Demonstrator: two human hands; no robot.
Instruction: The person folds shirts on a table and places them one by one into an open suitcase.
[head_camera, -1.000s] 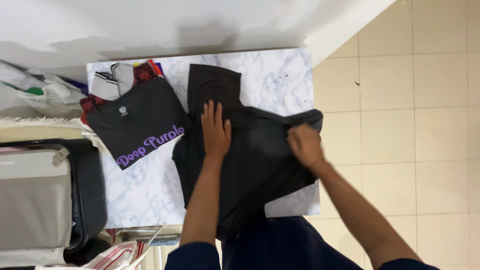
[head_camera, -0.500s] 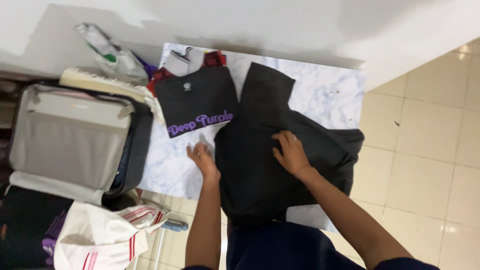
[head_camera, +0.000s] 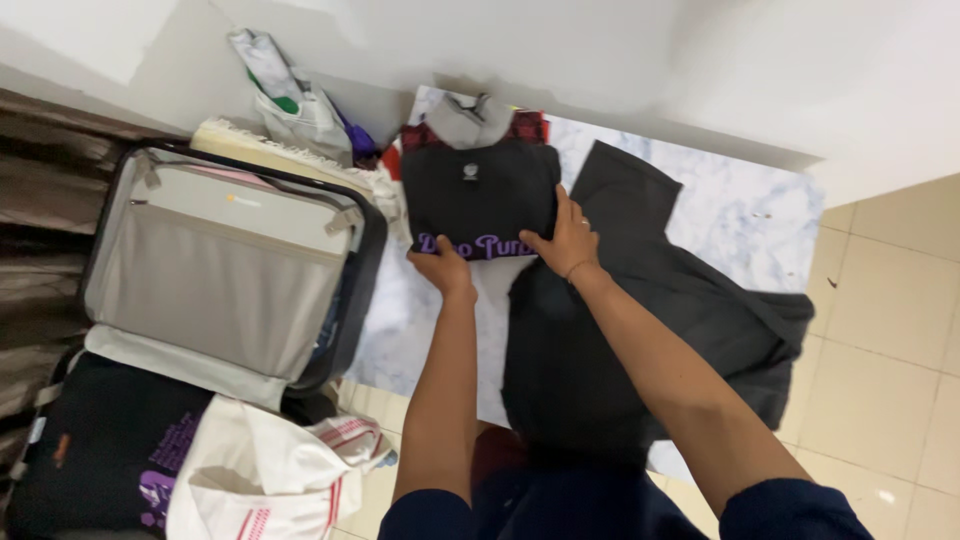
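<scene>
Head: both hands (head_camera: 505, 255) gripping folded black shirt (head_camera: 478, 195)

Folded shirt (head_camera: 478, 195) lies on the table (head_camera: 730, 215), between suitcase (head_camera: 225, 270) and garment (head_camera: 640, 330).

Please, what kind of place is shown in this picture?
Probably a room in a home, where clothes are being sorted. An open suitcase lies on the tiled floor beside a marble-patterned table, and both hands rest on a folded black shirt on top of a stack.
</scene>
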